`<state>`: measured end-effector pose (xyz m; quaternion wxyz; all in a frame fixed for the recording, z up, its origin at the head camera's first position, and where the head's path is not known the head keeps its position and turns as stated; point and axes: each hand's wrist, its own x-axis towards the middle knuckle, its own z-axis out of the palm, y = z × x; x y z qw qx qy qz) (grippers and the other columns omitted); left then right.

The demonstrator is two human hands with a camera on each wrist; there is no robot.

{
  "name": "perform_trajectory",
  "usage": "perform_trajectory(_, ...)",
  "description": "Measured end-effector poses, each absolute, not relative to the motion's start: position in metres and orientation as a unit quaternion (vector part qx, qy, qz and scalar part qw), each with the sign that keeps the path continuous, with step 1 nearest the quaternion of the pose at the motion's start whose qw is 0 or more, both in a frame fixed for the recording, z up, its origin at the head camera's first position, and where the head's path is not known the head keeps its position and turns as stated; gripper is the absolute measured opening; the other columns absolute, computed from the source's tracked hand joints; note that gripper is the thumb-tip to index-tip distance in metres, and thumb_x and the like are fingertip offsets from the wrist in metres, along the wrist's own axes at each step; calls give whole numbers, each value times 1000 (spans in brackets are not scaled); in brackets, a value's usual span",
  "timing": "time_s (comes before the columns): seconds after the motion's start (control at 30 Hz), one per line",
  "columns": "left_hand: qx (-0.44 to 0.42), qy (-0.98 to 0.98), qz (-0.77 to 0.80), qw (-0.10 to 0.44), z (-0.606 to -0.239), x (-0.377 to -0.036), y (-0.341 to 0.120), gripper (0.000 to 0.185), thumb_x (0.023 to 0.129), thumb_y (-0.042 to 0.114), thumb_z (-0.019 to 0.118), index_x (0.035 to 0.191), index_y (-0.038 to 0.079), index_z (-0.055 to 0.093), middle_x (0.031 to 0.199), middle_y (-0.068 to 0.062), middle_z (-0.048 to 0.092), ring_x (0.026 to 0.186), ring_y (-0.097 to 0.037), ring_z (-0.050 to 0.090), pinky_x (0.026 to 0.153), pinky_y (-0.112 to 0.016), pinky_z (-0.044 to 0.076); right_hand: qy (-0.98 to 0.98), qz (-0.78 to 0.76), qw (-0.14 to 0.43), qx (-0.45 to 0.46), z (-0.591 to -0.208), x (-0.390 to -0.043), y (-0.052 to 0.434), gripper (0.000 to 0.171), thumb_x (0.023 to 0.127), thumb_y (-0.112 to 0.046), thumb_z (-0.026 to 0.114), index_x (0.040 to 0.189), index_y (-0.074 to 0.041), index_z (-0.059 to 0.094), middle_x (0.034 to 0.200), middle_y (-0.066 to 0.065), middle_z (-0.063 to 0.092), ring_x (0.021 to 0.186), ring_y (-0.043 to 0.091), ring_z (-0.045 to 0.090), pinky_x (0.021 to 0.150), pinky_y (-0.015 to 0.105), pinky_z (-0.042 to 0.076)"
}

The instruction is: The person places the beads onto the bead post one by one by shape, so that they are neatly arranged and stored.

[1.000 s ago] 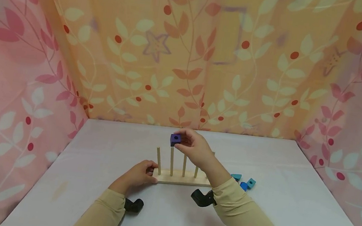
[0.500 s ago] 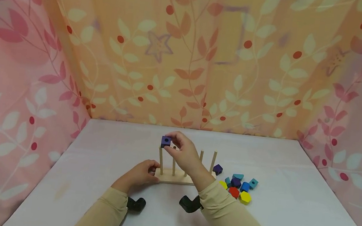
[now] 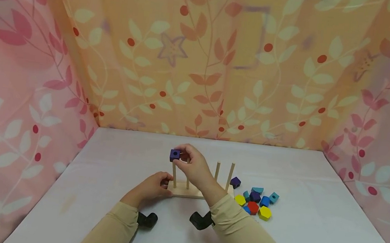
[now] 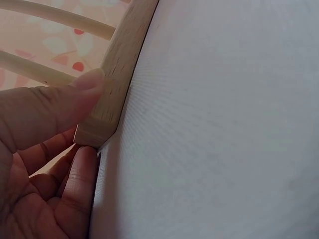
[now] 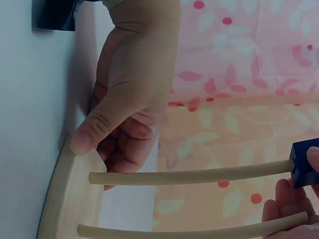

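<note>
Two hands work near the middle of the white tabletop (image 3: 100,191); my left hand (image 3: 151,186) grips the left end of the wooden peg base (image 3: 187,192), thumb on its top face and fingers curled against its end, as the left wrist view shows close up; my right hand (image 3: 193,167) is just to the right of that and higher, pinching a dark blue cube (image 3: 174,155) between thumb and fingertips; the cube, with a round hole through it, sits at the tip of the leftmost peg (image 3: 174,175), though I cannot tell whether the peg has entered the hole; more pegs stand upright along the base, two of them (image 3: 229,176) bare to the right of my hand; further right, toward the right edge, lies a loose cluster of small blocks (image 3: 254,202) in blue, purple, yellow and red, close beside the base's right end.
</note>
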<state>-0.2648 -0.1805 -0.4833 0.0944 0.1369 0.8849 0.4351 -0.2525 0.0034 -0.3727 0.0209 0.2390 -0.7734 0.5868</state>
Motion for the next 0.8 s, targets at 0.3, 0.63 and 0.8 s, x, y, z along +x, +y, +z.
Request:
perform_trajectory(0.3,136,888,430,89,-484,-264,-180,43,69,14,79,106,6,59,100,-4,55,94,-17,53,86,-36,45,-781,586,20,216,-375,-251,1,28,83,-7,65,110,-12,58,97,5,61,85,16,57,72,27,49)
perform_trajectory(0.63,121,888,434,92,-483,-262,-178,45,69,14,79,108,6,58,100,-4,56,93,-19,53,88,-40,44,-759,620,10,200,-385,-251,-2,60,81,-1,66,132,-7,34,104,15,59,93,27,58,82,38,49)
perform_trajectory(0.8,117,888,436,93,-485,-262,-179,47,70,16,79,110,6,57,101,-4,55,93,-18,53,88,-39,45,-763,622,-8,177,-393,-251,-3,60,82,-2,65,132,-8,33,105,11,59,94,22,58,82,33,50)
